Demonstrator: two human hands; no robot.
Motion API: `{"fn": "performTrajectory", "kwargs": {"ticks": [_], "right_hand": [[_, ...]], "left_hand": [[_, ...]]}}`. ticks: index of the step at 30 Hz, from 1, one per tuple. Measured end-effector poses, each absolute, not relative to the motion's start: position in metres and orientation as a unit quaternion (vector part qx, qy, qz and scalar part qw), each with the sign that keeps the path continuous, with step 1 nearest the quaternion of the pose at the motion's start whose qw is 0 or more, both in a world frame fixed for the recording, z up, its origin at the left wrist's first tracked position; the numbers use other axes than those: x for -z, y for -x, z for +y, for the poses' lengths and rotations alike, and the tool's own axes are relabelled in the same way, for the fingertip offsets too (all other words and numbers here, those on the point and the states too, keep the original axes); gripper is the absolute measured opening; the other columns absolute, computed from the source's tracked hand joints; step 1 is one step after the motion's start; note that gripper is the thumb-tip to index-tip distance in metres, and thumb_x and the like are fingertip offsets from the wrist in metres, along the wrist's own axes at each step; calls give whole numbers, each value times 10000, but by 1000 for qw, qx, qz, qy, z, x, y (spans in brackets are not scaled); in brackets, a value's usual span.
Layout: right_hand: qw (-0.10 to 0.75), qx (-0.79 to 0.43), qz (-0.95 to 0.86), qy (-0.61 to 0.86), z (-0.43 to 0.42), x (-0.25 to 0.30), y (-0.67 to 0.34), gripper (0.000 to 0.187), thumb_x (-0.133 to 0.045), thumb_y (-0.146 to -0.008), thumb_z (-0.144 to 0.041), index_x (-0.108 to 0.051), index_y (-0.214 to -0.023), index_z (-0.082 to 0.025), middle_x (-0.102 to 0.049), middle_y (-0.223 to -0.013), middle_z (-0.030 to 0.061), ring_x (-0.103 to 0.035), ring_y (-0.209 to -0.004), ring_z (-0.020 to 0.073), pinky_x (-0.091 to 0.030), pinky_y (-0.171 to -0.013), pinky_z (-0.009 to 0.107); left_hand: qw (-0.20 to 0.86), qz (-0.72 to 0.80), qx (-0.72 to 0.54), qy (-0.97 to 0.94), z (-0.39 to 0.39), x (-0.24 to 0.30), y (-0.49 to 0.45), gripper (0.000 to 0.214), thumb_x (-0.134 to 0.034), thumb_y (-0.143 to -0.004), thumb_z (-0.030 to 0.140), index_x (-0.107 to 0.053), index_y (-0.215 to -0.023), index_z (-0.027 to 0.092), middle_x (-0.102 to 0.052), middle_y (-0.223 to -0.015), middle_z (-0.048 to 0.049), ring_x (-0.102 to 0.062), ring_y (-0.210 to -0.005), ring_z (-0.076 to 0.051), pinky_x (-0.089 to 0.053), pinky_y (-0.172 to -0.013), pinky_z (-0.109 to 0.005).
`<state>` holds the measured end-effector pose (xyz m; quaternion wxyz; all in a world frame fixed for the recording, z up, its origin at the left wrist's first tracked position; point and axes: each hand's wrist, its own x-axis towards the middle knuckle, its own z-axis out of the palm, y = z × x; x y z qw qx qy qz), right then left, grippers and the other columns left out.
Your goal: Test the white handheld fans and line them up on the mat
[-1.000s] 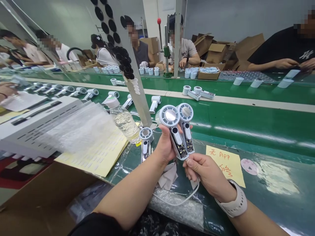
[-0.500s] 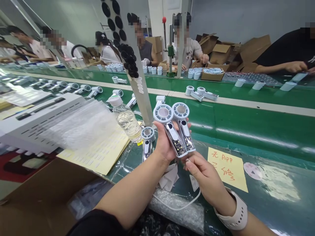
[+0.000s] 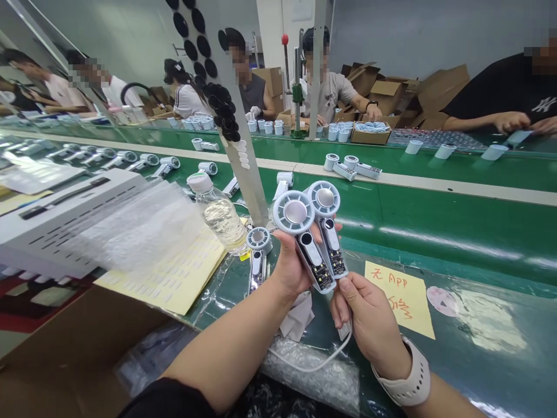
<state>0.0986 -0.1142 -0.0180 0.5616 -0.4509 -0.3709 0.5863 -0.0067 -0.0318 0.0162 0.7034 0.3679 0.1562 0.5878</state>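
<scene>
My left hand [image 3: 289,267] is wrapped round two pale blue handheld fans side by side, round heads up and circuit boards showing in their handles. The nearer fan [image 3: 315,264] overlaps the farther fan [image 3: 333,247]. My right hand [image 3: 368,310] pinches the end of a white cable [image 3: 319,367] at the bottom of the farther fan's handle. The plug is hidden by my fingers, so whether it sits in the fan cannot be made out. Another fan [image 3: 257,255] of the same kind lies left of my left hand.
A water bottle [image 3: 221,215], a metal post [image 3: 248,168] and yellow sheets [image 3: 174,284] stand or lie to the left. A handwritten yellow note [image 3: 413,302] lies on the right. Beyond, several fans rest along the green conveyor [image 3: 418,215], with co-workers seated opposite.
Both fans have come slightly closer and lower. My right hand has risen against the farther fan's base, bringing the cable end with it. The view has shifted a little.
</scene>
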Motion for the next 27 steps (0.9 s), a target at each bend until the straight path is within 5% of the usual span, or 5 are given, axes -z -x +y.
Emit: {"fn": "performTrajectory", "kwargs": {"ticks": [11,15,19,23,27], "right_hand": [[560,-382,-516,523,-102,16,-125,414,-581,-906,-559,-603,-667,-222,-675,-977,80,-604,-980,255,-460,-884,399],[581,-446,-468,494,-91,15,-142,425,-650,-850,-574,-663,-1150,-275,-588,-1385,94,-518,-1281,301,-388,-1077,488],[583,-536,-443,420,-90,6,-152,462,-795,-766,-493,-648,-1144,-272,-702,-1164,76,-640,-1080,268,-517,-915,421],[602,-560,-375,429,-90,-5,-156,478,-863,-682,-493,-649,-1050,-277,-682,-874,1,-656,-771,196,-541,-667,328],[605,-587,-329,426,-90,-12,-154,373,-799,-743,-511,-684,-980,-248,-686,-872,23,-623,-707,164,-550,-639,312]], "left_hand": [[701,166,-576,-387,-30,-18,13,616,-645,-660,809,-633,-767,202,-700,-1024,-81,-673,-953,-273,-553,-794,-396],[730,176,-481,-452,-36,-10,12,481,-801,-648,596,-679,-864,183,-730,-968,-94,-674,-1018,-320,-530,-885,-439],[705,199,-445,-514,-31,-5,12,552,-887,-578,543,-702,-927,158,-736,-910,-90,-678,-946,-277,-514,-866,-389],[725,248,-488,-419,-21,-12,13,468,-740,-746,616,-662,-947,201,-696,-917,-49,-665,-859,-205,-527,-798,-351],[787,212,-443,-373,-24,-18,15,447,-826,-710,336,-594,-1072,217,-629,-869,8,-629,-757,-145,-533,-720,-303]]}}
